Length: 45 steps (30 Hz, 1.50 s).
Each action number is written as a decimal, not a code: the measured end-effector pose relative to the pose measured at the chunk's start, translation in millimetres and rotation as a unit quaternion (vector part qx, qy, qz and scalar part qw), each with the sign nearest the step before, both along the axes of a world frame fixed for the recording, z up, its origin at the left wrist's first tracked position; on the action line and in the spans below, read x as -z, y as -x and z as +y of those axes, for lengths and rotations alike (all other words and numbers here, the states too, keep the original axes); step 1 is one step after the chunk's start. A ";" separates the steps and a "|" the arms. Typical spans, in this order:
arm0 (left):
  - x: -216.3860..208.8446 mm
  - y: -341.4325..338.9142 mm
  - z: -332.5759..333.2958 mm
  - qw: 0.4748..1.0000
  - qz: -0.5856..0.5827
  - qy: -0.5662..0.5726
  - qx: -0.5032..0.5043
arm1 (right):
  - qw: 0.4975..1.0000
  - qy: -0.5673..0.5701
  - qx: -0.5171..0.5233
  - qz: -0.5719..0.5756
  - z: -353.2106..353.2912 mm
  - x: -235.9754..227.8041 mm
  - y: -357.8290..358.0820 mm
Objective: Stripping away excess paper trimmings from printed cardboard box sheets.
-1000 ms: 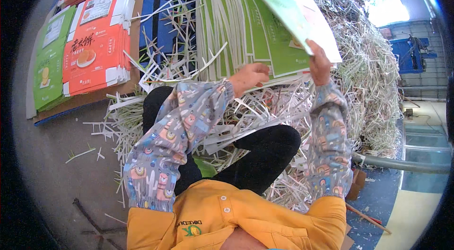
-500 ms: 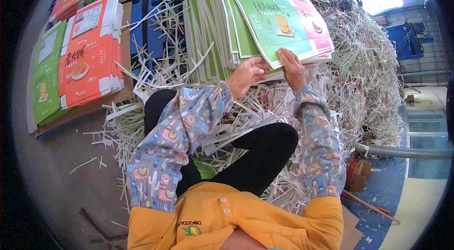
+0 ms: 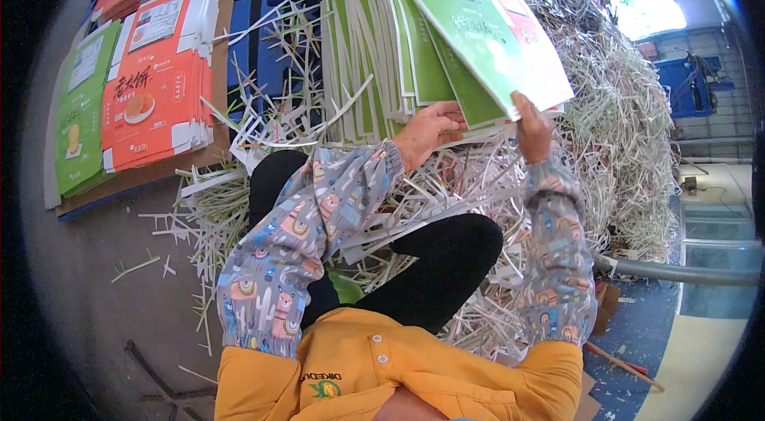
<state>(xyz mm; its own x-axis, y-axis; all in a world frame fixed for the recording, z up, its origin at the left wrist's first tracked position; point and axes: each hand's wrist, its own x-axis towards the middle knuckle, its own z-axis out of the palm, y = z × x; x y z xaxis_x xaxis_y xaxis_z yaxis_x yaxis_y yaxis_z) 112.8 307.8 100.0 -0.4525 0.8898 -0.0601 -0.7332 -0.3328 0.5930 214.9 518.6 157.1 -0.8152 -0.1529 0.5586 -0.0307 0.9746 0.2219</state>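
My right hand (image 3: 533, 129) pinches the near corner of a printed cardboard sheet (image 3: 482, 32), green on one side and pink on the other. That sheet is lifted and tilted, with glare on its near end. Beneath it lies a tall stack of green-faced sheets (image 3: 352, 62) with white cut edges, fanned unevenly. My left hand (image 3: 431, 134) rests at the stack's near edge, next to the corner of a green sheet under the lifted one. Its fingers are loosely bent and partly apart, with no sheet visibly gripped. Patterned grey sleeve covers reach both wrists.
Shredded paper strips (image 3: 454, 190) lie around my bent legs (image 3: 442, 262) and rise into a big heap (image 3: 613, 118) at right. At left, orange printed sheets (image 3: 151, 78) and green ones (image 3: 80, 110) sit on a blue pallet (image 3: 115, 196). A grey pipe (image 3: 677, 270) runs at far right.
My right hand has moved right and raised the top sheet's near corner, uncovering more of the green sheet below. My left hand has shifted slightly right along the stack's edge.
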 end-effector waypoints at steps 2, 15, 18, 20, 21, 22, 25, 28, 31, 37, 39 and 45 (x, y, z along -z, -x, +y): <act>2.9 0.5 3.8 1.000 0.012 -0.012 0.015 | 0.999 -0.011 0.012 -0.035 -3.4 15.1 -1.8; 13.4 6.2 5.9 0.998 0.003 -0.063 0.027 | 0.989 0.045 0.019 -0.140 -27.8 28.3 11.5; 10.3 5.6 8.0 0.999 -0.011 -0.041 0.013 | 0.989 0.060 0.004 -0.134 -32.8 21.7 -0.5; 4.7 11.5 4.9 0.999 -0.014 -0.049 0.010 | 0.990 0.048 0.001 -0.134 -33.3 22.6 5.4; 4.3 10.8 5.3 0.998 -0.019 -0.058 0.017 | 0.993 0.040 0.016 -0.106 -35.2 23.9 7.3; 2.9 11.2 5.2 0.998 -0.016 -0.061 0.016 | 0.996 0.031 0.029 -0.075 -37.5 23.3 11.6; 0.3 15.1 -3.7 0.998 0.015 -0.050 0.019 | 0.999 0.016 0.006 -0.041 -47.3 17.8 26.0; 6.5 14.9 -14.7 1.000 0.020 0.005 -0.011 | 0.999 0.001 -0.019 -0.028 -47.4 16.6 26.7; 1.9 14.8 -14.6 0.996 0.032 0.062 -0.046 | 0.994 0.054 -0.053 0.076 -9.2 -11.3 22.8; -11.1 16.2 -60.1 0.995 0.021 0.018 -0.099 | 0.991 0.028 -0.055 0.119 -81.9 -95.6 13.8; -12.3 10.8 -70.4 0.995 0.013 -0.024 -0.095 | 0.989 0.009 -0.096 0.115 -134.1 -76.3 -2.1; -20.8 -19.5 -116.5 0.987 -0.050 -0.044 -0.145 | 0.992 0.105 -0.074 -0.002 -210.5 21.1 -14.5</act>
